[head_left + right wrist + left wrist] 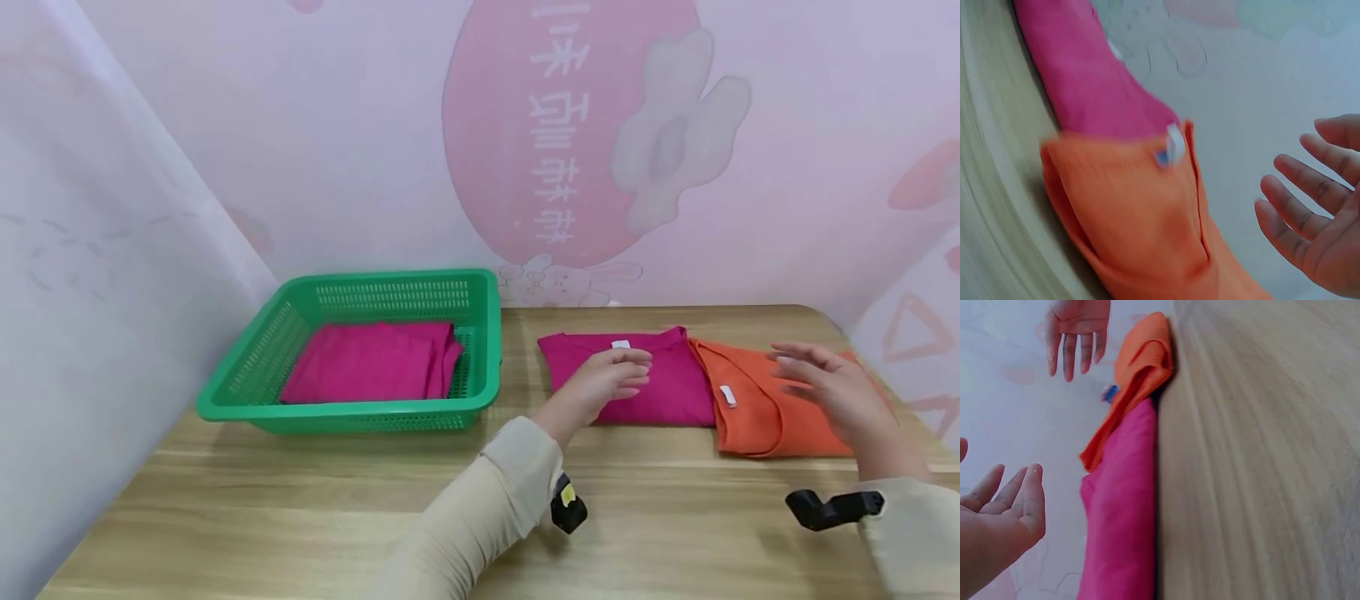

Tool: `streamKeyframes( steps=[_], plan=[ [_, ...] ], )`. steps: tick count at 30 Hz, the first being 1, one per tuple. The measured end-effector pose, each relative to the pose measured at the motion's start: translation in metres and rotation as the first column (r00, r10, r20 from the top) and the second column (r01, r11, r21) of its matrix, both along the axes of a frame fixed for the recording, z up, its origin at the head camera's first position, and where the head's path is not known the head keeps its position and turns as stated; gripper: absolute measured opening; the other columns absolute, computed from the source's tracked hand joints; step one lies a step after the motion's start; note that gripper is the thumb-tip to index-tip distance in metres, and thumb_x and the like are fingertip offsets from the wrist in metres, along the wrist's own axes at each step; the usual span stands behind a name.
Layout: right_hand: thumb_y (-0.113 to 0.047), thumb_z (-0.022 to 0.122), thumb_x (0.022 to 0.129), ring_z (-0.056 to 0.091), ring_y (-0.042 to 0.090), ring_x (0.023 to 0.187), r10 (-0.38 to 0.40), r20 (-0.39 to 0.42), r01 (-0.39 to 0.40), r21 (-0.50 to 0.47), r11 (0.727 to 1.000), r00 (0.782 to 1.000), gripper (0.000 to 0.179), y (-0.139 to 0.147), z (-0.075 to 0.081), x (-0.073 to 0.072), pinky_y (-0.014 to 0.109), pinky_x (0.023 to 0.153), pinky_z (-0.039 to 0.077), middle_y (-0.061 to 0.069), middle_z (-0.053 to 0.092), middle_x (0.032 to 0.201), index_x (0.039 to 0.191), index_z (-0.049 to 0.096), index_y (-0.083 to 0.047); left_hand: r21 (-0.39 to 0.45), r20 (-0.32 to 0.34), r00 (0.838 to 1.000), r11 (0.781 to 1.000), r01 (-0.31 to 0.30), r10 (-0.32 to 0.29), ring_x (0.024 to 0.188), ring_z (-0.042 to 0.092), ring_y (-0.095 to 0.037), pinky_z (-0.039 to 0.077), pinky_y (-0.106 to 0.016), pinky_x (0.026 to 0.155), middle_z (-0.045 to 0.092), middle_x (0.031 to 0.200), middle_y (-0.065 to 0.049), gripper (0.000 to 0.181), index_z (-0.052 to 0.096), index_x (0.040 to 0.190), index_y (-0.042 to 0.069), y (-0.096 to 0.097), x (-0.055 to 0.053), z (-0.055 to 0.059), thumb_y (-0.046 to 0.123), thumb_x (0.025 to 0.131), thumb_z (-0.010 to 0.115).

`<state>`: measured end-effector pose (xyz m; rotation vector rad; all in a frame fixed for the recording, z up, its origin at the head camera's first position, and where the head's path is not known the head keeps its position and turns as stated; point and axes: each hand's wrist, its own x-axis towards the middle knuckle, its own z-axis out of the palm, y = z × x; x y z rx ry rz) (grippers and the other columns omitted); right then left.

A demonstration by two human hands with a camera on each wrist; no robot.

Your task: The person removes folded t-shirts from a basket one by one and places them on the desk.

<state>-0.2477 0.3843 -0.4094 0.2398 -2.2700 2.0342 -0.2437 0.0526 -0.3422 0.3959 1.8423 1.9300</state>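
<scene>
Here we are, with both hands up over the cloth! Our left hand [596, 390] is relaxed and wide, fingers loosely extended, and right beneath it, spreading out to its right, lies the magenta garment [671, 392], folded flat. Its white tag [620, 343] peeks out just beyond our left fingertips.

Over to our right hand [840, 392], also wide, its fingers slightly bent and spread apart, palm turned inward toward the other hand. Below it sits the orange garment [806, 429], folded too, reaching out to the hand's left, where a small white label [727, 396] shows near the edge. Both wrist views give us daylight between hands and fabric: we're near, we're above, we're apart from it.

Between our hands, the two garments come together, magenta on the left hand's side, orange on the right hand's; whether one edge overlaps the other, we can't tell.

And well off to the left of our left hand, there's the green basket [360, 409], with folded magenta cloth [367, 362] lying inside. Under both our hands runs the wood-grain table [300, 500], and beyond them rises the pale printed wall [337, 167].
</scene>
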Motion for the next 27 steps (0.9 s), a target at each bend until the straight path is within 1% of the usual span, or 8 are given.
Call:
streamKeyframes(
  steps=[1, 5, 8, 13, 17, 20, 22, 27],
  plan=[
    [-0.019, 0.049, 0.088, 0.053, 0.005, 0.092, 0.007, -0.003, -0.007, 0.01, 1.0, 1.0, 0.04, -0.007, 0.002, 0.001, 0.017, 0.07, 0.045, -0.002, 0.049, 0.113, 0.126, 0.041, -0.007, 0.008, -0.01, 1.0, 1.0, 0.004, -0.004, 0.098, 0.053, -0.018, 0.042, -0.03, 0.083, 0.053, 0.113, -0.009, 0.028, 0.054, 0.113, 0.004, -0.004, 0.001, 0.001, 0.013, 0.086, 0.052],
    [-0.02, 0.051, 0.087, 0.054, 0.007, 0.092, 0.025, -0.006, -0.025, -0.027, 0.999, 1.0, 0.042, -0.039, 0.011, 0.007, 0.018, 0.071, 0.046, -0.001, 0.049, 0.112, 0.125, 0.041, -0.004, 0.048, -0.043, 0.999, 0.999, 0.014, -0.012, 0.1, 0.052, -0.019, 0.041, -0.03, 0.084, 0.052, 0.114, -0.007, 0.029, 0.052, 0.114, 0.004, -0.017, 0.004, 0.004, 0.013, 0.087, 0.049],
    [-0.023, 0.052, 0.087, 0.054, 0.007, 0.092, 0.044, -0.001, -0.044, -0.031, 0.999, 0.999, 0.047, -0.062, 0.015, 0.011, 0.019, 0.072, 0.046, 0.0, 0.048, 0.113, 0.126, 0.038, -0.001, 0.087, -0.053, 0.998, 0.996, 0.02, -0.015, 0.105, 0.049, -0.025, 0.04, -0.032, 0.086, 0.051, 0.115, -0.01, 0.031, 0.05, 0.117, 0.001, -0.028, 0.006, 0.006, 0.012, 0.088, 0.048],
    [-0.029, 0.053, 0.085, 0.053, 0.009, 0.092, 0.077, 0.0, -0.077, -0.026, 0.997, 0.997, 0.049, -0.096, 0.022, 0.014, 0.021, 0.073, 0.046, -0.004, 0.051, 0.109, 0.123, 0.04, -0.001, 0.139, -0.063, 0.998, 0.99, 0.019, -0.01, 0.108, 0.046, -0.03, 0.037, -0.036, 0.089, 0.046, 0.119, -0.016, 0.033, 0.048, 0.117, -0.001, -0.045, 0.008, 0.008, 0.012, 0.087, 0.048],
    [-0.025, 0.052, 0.087, 0.054, 0.014, 0.092, 0.113, -0.024, -0.115, -0.052, 0.992, 0.993, 0.036, -0.121, 0.031, 0.019, 0.023, 0.074, 0.046, -0.001, 0.051, 0.109, 0.117, 0.047, -0.005, 0.183, -0.077, 0.997, 0.983, 0.019, -0.005, 0.11, 0.044, -0.031, 0.036, -0.037, 0.09, 0.046, 0.119, -0.014, 0.034, 0.046, 0.118, -0.003, -0.059, 0.01, 0.01, 0.011, 0.087, 0.046],
    [-0.021, 0.051, 0.088, 0.055, 0.016, 0.091, 0.118, -0.032, -0.121, -0.078, 0.99, 0.992, 0.026, -0.137, 0.039, 0.022, 0.025, 0.073, 0.047, 0.001, 0.051, 0.108, 0.112, 0.052, -0.012, 0.228, -0.089, 0.996, 0.973, 0.027, -0.007, 0.112, 0.041, -0.033, 0.033, -0.039, 0.092, 0.044, 0.12, -0.014, 0.036, 0.042, 0.12, -0.006, -0.071, 0.013, 0.012, 0.01, 0.088, 0.044],
    [-0.019, 0.05, 0.088, 0.055, 0.015, 0.09, 0.128, -0.036, -0.131, -0.078, 0.988, 0.991, 0.022, -0.146, 0.045, 0.025, 0.025, 0.073, 0.047, 0.002, 0.05, 0.108, 0.11, 0.052, -0.015, 0.252, -0.099, 0.995, 0.967, 0.04, -0.015, 0.113, 0.039, -0.033, 0.03, -0.042, 0.094, 0.043, 0.122, -0.015, 0.038, 0.039, 0.122, -0.008, -0.079, 0.015, 0.015, 0.008, 0.088, 0.042],
    [-0.015, 0.048, 0.089, 0.055, 0.012, 0.088, 0.173, -0.045, -0.176, -0.089, 0.98, 0.984, 0.018, -0.161, 0.052, 0.027, 0.026, 0.075, 0.046, 0.001, 0.052, 0.106, 0.107, 0.052, -0.017, 0.266, -0.131, 0.991, 0.962, 0.066, -0.032, 0.115, 0.036, -0.036, 0.028, -0.044, 0.094, 0.041, 0.122, -0.016, 0.039, 0.035, 0.123, -0.01, -0.098, 0.021, 0.02, 0.006, 0.088, 0.039]
  ],
)
